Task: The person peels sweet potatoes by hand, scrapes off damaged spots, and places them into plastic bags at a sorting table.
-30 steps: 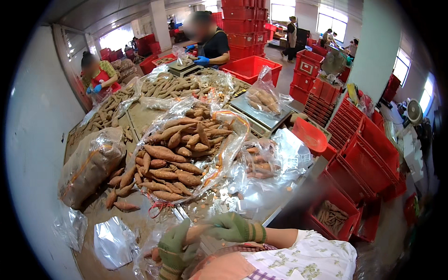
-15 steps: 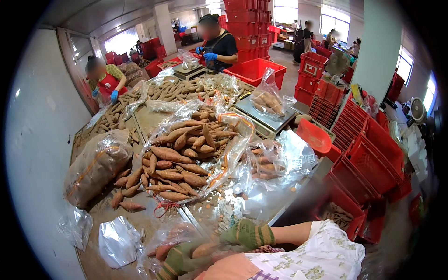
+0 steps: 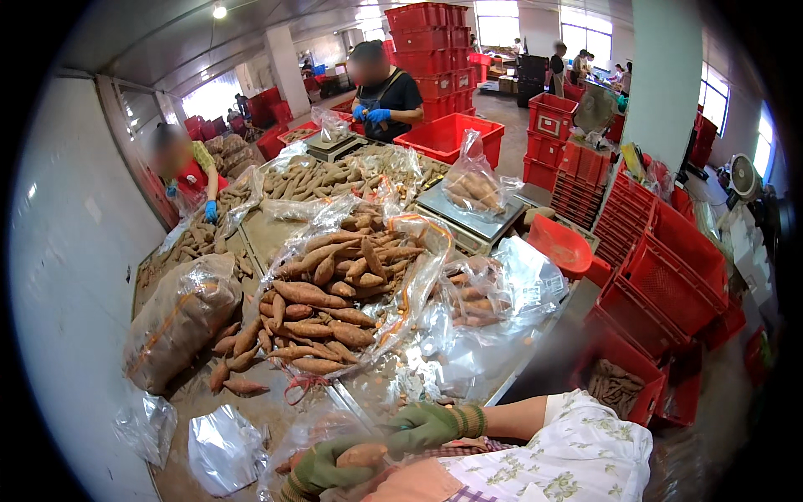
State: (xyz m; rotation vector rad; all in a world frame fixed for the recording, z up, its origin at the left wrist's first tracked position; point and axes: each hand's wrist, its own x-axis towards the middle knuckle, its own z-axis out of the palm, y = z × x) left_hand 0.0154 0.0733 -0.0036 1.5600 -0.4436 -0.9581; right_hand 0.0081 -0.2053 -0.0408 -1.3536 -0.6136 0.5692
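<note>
Both my hands wear green knitted gloves, low at the front of the table. My left hand [image 3: 328, 470] is closed round a brown sweet potato [image 3: 363, 456]. A clear plastic bag [image 3: 316, 428] with sweet potatoes inside lies against this hand. Just right of it, my right hand [image 3: 425, 425] reaches across with bent fingers close to the bag's edge; whatever they pinch is hidden. Beyond my hands, a big heap of sweet potatoes [image 3: 322, 314] spills from an opened clear sack [image 3: 422, 293]. A filled bag of sweet potatoes [image 3: 475, 293] sits to its right.
A full sack [image 3: 186, 322] stands at left, near empty clear bags [image 3: 224, 450]. A scale [image 3: 468, 209] bears a bagged portion. Red crates [image 3: 648, 293] and a red scoop [image 3: 560, 245] are at right. Two co-workers, one blue-gloved [image 3: 378, 115], stand across the table.
My right hand has moved left, toward my left hand and the sweet potato. The left-hand co-worker's hand has lowered toward the potatoes. My view has shifted slightly.
</note>
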